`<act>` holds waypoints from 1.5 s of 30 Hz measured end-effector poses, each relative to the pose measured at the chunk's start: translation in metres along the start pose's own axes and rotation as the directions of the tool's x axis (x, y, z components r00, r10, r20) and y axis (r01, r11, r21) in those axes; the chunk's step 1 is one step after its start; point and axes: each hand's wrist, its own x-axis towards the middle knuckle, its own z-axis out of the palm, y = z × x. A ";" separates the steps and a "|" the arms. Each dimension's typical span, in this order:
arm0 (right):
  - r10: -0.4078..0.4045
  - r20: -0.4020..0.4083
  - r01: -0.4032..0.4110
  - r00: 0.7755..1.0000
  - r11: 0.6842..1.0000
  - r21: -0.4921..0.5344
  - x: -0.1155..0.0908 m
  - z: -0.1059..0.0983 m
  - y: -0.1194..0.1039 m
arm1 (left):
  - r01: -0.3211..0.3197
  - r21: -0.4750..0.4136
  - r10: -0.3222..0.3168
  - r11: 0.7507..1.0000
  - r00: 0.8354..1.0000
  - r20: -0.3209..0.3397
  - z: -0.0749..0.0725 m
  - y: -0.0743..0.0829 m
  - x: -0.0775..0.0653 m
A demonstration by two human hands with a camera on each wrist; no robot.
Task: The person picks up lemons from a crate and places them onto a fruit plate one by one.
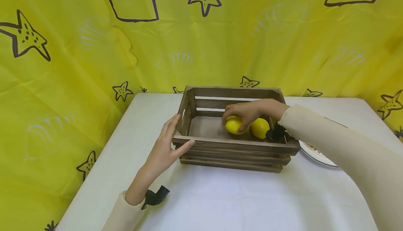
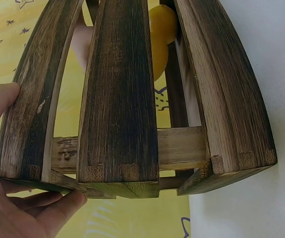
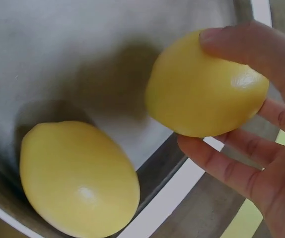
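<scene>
A brown slatted wooden crate (image 1: 233, 147) stands on the white table. Inside it, my right hand (image 1: 248, 112) holds a lemon (image 1: 233, 124) between thumb and fingers; the right wrist view shows this lemon (image 3: 202, 89) above the crate floor, with a shadow beneath. A second lemon (image 1: 260, 128) lies at the crate's right end, and in the right wrist view this lemon (image 3: 80, 178) sits against the wall. My left hand (image 1: 165, 143) grips the crate's left front corner, thumb over the front top slat and fingers along the end, as the left wrist view also shows.
A white plate (image 1: 319, 155) with a brownish pattern lies right of the crate, partly under my right sleeve (image 1: 333, 136). Behind the white table (image 1: 214, 196) hangs a yellow curtain (image 1: 220, 49) printed with starfish and shells. Dark straps sit at both wrists.
</scene>
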 end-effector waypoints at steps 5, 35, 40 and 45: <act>-0.029 -0.024 0.030 0.999 0.997 0.068 -0.002 -0.002 0.000 | 0.009 0.006 -0.009 1.000 1.000 0.005 0.001 0.000 -0.001; -0.147 -0.213 0.172 0.966 0.980 0.104 -0.044 -0.040 -0.035 | -0.013 0.005 0.013 1.000 1.000 -0.006 0.000 0.000 0.002; -0.145 -0.223 0.168 0.964 0.982 0.083 -0.058 -0.044 -0.040 | -0.009 -0.001 0.009 1.000 1.000 -0.001 0.001 0.001 0.002; -0.120 -0.225 0.140 0.967 0.987 0.074 -0.070 -0.046 -0.046 | -0.006 -0.006 0.006 1.000 1.000 -0.001 0.001 0.001 0.001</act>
